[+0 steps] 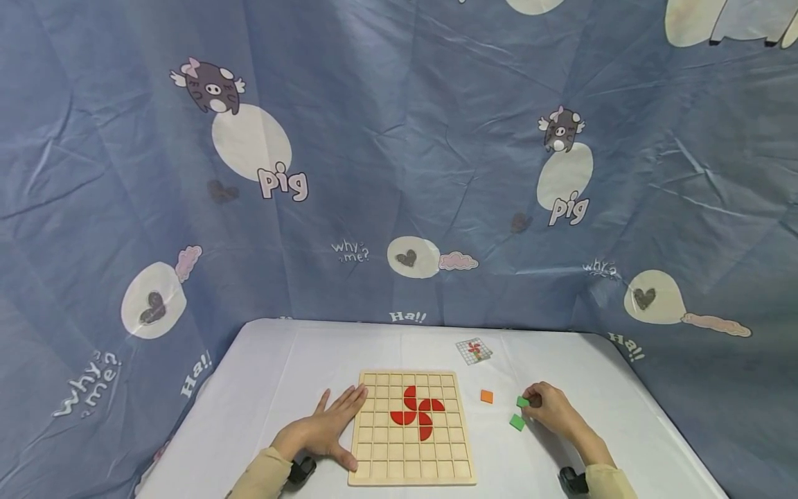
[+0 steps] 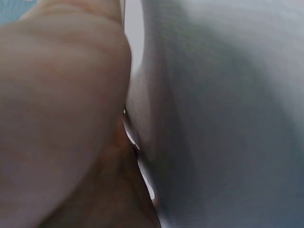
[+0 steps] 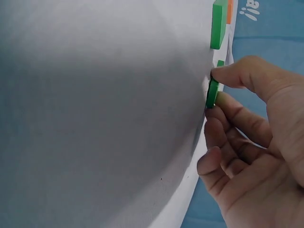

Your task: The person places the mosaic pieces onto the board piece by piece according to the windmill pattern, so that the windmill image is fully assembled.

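Observation:
My left hand (image 1: 327,431), fingers spread, lies along the left edge of a wooden grid board (image 1: 380,451), its fingertips and thumb right at the rim. Several red petal-shaped pieces (image 1: 426,427) form a pinwheel on the grid. To the right of the board, my right hand (image 1: 556,414) pinches a small green tile (image 3: 212,93) between thumb and finger, close over the table. Another green tile (image 1: 517,422) lies flat just beside those fingers, and a further green tile (image 1: 521,401) shows at the fingertips. The left wrist view holds only blurred skin and cloth.
An orange square tile (image 1: 486,396) lies between the board and my right hand. Farther back is a small card (image 1: 474,351) printed with a grid and a coloured pattern. A white cloth covers the table (image 1: 299,374); a blue printed curtain (image 1: 399,173) hangs around it.

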`<state>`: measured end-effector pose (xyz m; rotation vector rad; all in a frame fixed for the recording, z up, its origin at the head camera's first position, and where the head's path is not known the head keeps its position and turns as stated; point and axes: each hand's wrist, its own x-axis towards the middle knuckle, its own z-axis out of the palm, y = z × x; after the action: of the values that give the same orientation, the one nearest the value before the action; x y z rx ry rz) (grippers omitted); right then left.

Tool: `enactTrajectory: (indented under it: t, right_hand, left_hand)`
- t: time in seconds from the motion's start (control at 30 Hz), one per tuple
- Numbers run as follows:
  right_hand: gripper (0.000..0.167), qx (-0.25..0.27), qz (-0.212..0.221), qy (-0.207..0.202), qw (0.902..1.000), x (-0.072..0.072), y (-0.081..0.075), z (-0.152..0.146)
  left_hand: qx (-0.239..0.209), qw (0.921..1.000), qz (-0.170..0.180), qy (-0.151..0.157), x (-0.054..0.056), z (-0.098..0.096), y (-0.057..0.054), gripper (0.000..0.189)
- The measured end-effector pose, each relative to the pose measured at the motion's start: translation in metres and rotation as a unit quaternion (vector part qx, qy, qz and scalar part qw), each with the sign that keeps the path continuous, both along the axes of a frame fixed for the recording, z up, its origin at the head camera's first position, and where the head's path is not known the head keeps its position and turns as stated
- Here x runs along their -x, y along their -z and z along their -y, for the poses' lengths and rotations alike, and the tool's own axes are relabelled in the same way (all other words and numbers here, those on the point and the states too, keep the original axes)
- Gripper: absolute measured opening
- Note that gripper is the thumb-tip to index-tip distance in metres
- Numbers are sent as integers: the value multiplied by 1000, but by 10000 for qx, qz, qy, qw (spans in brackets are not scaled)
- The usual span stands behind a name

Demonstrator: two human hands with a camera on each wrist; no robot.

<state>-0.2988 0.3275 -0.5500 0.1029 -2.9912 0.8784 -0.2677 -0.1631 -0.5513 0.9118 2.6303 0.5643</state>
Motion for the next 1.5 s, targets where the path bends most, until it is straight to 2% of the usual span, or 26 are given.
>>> enactTrajectory:
  t: [0.23, 0.57, 0.83, 1.13, 1.5]
  right_hand:
    - [25, 189, -31, 114, 9998, -7, -7, 10]
    - [21, 216, -277, -263, 9990, -16, -13, 54]
    - [19, 102, -701, -969, 9928, -26, -17, 95]
    - [20, 21, -706, -1846, 9803, -34, -27, 142]
    - [16, -337, -723, -2605, 9622, -41, -17, 188]
  left_hand:
    - [21, 10000, 31, 20, -2, -1, -2, 130]
    - [-3, 10000, 68, 26, -3, -1, -1, 130]
    - [12, 10000, 59, 17, -2, 0, -1, 131]
    - [75, 9999, -15, -102, -1, -1, -2, 133]
    - [70, 9999, -13, -85, -2, -1, -4, 132]
